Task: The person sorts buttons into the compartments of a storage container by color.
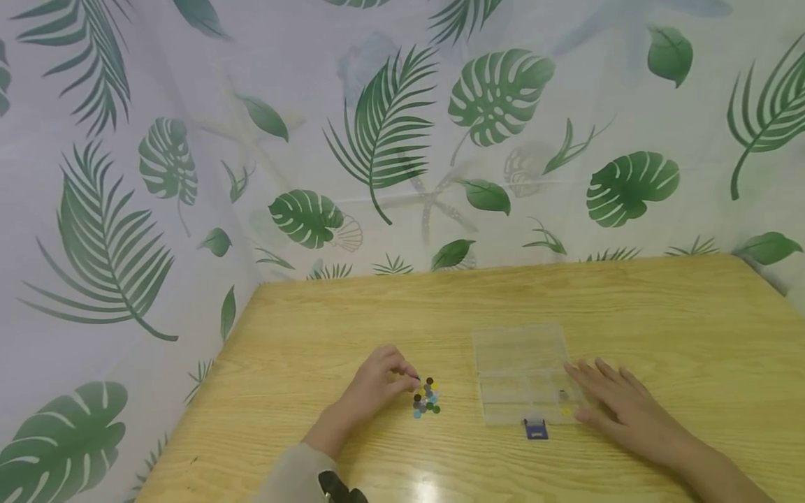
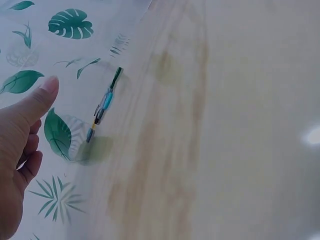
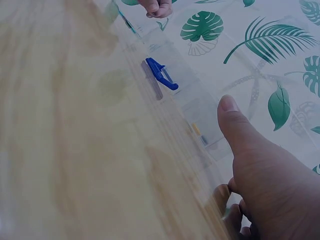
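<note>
My left hand (image 1: 380, 381) is at the left edge of a cluster of small round discs (image 1: 423, 404) in black, grey, blue, green and yellow. Thumb and forefinger pinch a small dark disc (image 1: 418, 378), mostly hidden by the fingertips. Edge-on, the cluster of discs (image 2: 102, 106) shows as a thin coloured line in the left wrist view. My right hand (image 1: 613, 402) lies with straight, spread fingers along the right side of a clear compartment box (image 1: 518, 349). In the box's front right compartment are a dark disc (image 1: 562, 395) and a yellow disc (image 1: 567, 411).
A blue latch (image 1: 536, 429) juts from the box's front edge and stands up in the right wrist view. The wooden table (image 1: 352, 307) meets a leaf-print cloth (image 1: 402, 175) at the back and left. A dark strap (image 1: 339, 487) is on my left sleeve.
</note>
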`<state>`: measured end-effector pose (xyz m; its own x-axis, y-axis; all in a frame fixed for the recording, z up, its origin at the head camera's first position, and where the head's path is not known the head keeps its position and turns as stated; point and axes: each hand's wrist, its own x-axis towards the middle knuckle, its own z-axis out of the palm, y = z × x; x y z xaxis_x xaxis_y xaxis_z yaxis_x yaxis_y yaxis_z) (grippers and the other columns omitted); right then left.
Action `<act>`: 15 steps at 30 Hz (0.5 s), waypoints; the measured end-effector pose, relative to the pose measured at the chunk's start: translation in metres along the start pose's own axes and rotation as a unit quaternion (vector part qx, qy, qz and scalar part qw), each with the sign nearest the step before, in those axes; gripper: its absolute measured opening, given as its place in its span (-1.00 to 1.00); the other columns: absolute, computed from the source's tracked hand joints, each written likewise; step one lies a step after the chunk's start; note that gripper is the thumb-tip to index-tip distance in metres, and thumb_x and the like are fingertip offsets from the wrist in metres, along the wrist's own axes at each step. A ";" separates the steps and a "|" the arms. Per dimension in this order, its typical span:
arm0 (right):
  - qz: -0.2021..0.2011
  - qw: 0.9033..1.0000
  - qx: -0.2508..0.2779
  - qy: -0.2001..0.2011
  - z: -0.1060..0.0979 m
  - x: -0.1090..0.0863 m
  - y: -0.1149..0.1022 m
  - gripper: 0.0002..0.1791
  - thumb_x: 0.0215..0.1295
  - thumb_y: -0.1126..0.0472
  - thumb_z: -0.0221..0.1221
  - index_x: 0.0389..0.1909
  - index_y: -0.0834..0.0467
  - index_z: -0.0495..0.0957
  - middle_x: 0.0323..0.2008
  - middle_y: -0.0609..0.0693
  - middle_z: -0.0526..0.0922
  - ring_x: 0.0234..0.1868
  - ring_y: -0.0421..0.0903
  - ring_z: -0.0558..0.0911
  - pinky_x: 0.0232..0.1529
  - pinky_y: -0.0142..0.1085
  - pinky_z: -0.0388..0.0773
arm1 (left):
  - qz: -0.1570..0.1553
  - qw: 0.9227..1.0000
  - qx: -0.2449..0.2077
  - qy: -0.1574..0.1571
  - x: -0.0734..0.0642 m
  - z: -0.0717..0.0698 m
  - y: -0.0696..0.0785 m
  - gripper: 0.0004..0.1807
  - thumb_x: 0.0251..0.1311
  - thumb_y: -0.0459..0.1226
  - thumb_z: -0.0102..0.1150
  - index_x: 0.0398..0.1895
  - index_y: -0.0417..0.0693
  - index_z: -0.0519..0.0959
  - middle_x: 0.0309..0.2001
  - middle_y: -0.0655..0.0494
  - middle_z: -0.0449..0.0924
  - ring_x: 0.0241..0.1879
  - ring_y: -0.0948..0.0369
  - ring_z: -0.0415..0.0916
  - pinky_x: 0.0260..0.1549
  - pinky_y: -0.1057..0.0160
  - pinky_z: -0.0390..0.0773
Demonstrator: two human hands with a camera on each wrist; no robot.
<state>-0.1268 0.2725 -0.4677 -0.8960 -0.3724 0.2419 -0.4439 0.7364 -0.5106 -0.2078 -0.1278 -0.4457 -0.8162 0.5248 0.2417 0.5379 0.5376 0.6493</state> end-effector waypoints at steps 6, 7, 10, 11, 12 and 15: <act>-0.008 1.000 0.000 0.004 0.000 0.001 -0.002 -0.29 0.30 0.11 0.15 0.44 0.03 0.12 0.32 0.34 0.24 0.31 0.47 0.11 0.41 0.00 -0.46 | 0.073 0.997 0.008 0.031 0.011 0.003 0.008 -0.91 0.01 -0.25 0.38 -0.44 0.01 0.63 -0.39 0.25 0.44 -0.27 0.28 0.37 -0.23 0.32 0.46; -0.009 1.000 0.002 0.004 0.000 0.001 -0.002 -0.28 0.29 0.11 0.15 0.44 0.03 0.12 0.32 0.34 0.24 0.31 0.48 0.10 0.40 0.02 -0.46 | 0.080 0.996 0.011 0.033 0.013 0.003 0.009 -0.90 0.00 -0.24 0.38 -0.45 0.01 0.63 -0.39 0.24 0.45 -0.28 0.29 0.37 -0.24 0.33 0.45; -0.008 1.000 0.006 0.002 0.001 0.001 -0.001 -0.28 0.30 0.11 0.15 0.44 0.02 0.11 0.32 0.34 0.24 0.32 0.47 0.09 0.40 0.07 -0.45 | 0.086 0.996 0.007 0.030 0.019 0.006 0.014 -0.89 -0.01 -0.24 0.39 -0.44 0.00 0.63 -0.39 0.23 0.45 -0.27 0.30 0.36 -0.23 0.34 0.45; -0.007 1.000 0.007 0.001 0.001 0.001 0.000 -0.28 0.30 0.11 0.15 0.44 0.02 0.11 0.33 0.33 0.24 0.32 0.47 0.09 0.39 0.07 -0.45 | 0.085 0.996 0.001 0.029 0.021 0.008 0.017 -0.89 -0.01 -0.24 0.39 -0.44 0.00 0.64 -0.39 0.22 0.45 -0.27 0.30 0.35 -0.22 0.32 0.45; -0.006 1.000 0.008 0.000 0.001 0.001 0.000 -0.28 0.30 0.11 0.15 0.44 0.02 0.11 0.33 0.33 0.24 0.32 0.47 0.08 0.39 0.08 -0.45 | 0.089 0.996 -0.002 0.028 0.023 0.009 0.018 -0.89 -0.01 -0.24 0.39 -0.44 -0.01 0.64 -0.39 0.22 0.44 -0.27 0.29 0.35 -0.22 0.30 0.46; -0.003 1.000 0.012 -0.004 0.001 0.000 0.001 -0.29 0.31 0.11 0.14 0.45 0.02 0.10 0.33 0.33 0.23 0.32 0.47 0.07 0.39 0.10 -0.45 | 0.101 0.994 -0.010 0.029 0.029 0.014 0.024 -0.90 0.00 -0.24 0.38 -0.43 -0.02 0.64 -0.39 0.19 0.44 -0.27 0.28 0.35 -0.23 0.26 0.48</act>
<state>-0.1274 0.2721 -0.4688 -0.8929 -0.3821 0.2383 -0.4492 0.7197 -0.5294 -0.2155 -0.0903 -0.4328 -0.7031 0.5817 0.4089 0.6880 0.4112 0.5980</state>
